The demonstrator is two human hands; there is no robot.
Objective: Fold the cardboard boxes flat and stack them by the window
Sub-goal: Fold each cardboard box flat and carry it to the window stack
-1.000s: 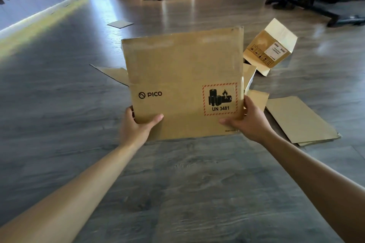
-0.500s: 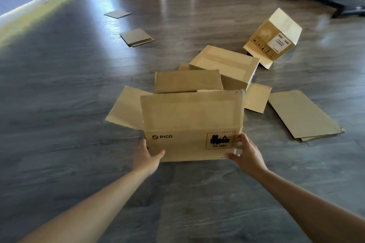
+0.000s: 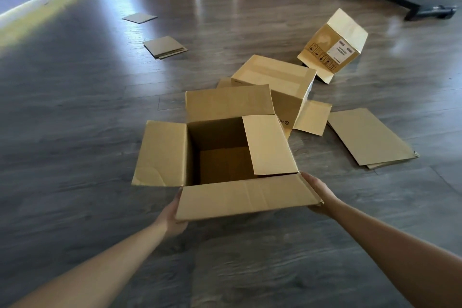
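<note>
Grey floor [image 3: 75, 132] carries an open box [image 3: 225, 157]; left hand [image 3: 172, 217] and right hand [image 3: 321, 197] grasp its near flap, one at each end

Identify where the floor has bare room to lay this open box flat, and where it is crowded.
Bare floor lies left of the open box, and near, between the forearms. Crowded: right, the flattened stack; behind, the closed box.
</note>
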